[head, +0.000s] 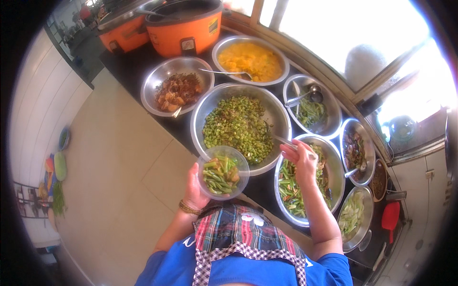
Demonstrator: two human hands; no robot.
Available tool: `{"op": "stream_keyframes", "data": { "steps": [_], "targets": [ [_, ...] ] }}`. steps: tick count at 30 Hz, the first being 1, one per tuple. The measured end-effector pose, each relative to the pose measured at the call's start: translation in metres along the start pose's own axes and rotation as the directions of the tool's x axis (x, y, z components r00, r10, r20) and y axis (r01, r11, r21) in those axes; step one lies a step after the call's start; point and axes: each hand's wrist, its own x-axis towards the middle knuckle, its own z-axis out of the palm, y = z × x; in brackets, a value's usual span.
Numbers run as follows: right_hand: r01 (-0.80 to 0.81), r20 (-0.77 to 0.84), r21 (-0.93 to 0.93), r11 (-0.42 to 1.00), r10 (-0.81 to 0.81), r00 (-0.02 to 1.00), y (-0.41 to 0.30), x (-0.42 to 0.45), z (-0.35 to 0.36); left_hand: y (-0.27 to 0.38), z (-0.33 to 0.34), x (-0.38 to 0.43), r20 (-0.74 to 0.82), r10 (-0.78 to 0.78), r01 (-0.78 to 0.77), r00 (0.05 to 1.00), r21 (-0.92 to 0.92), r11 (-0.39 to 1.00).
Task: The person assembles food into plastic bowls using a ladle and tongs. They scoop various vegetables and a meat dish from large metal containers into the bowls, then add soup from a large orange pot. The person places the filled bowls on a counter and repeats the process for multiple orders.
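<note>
My left hand (199,189) holds a round clear plastic bowl (245,175) with cut green stems and bits of meat or another light-brown food in it. The bowl is at the near rim of a large steel basin (198,119) of green beans (236,125). In my right hand (300,157) is the handle of a metal spoon (281,138), whose head lies at the right side of the beans, partly hidden. Below my right forearm stands a steel basin (338,168) of cut green stems with light pieces (291,186), like the food in the bowl.
Around these stand steel basins of brown meat (179,89), yellow food (250,59), pale shreds with ladles (311,111), dark mixed food (354,146) and cabbage-like leaves (352,211). Orange cookers (186,34) are at the back left, a window (322,35) behind, a red scoop (390,216) at right.
</note>
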Motion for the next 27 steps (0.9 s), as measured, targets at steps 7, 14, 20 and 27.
{"op": "stream_keyframes", "data": {
  "steps": [7, 14, 20, 27],
  "targets": [
    [0.059, 0.004, -0.013, 0.998, -0.059, 0.998, -0.045, -0.006, -0.016, 0.012, 0.033, 0.027, 0.109, 0.101, -0.112, 0.989, 0.096, 0.989],
    [0.179, 0.013, -0.012, 0.984, -0.179, 0.984, -0.103, -0.027, -0.007, 0.011, 0.065, 0.073, 0.172, 0.102, -0.122, 0.98, 0.109, 0.987],
    [0.282, 0.07, -0.021, 0.959, -0.28, 0.958, -0.117, -0.048, 0.01, 0.003, 0.083, 0.097, 0.212, 0.147, -0.158, 0.966, 0.034, 0.987],
    [0.71, 0.411, -0.36, 0.606, -0.58, 0.703, -0.053, -0.067, 0.024, 0.0, 0.107, 0.108, 0.242, 0.245, -0.24, 0.939, -0.051, 0.969]
  ]
}}
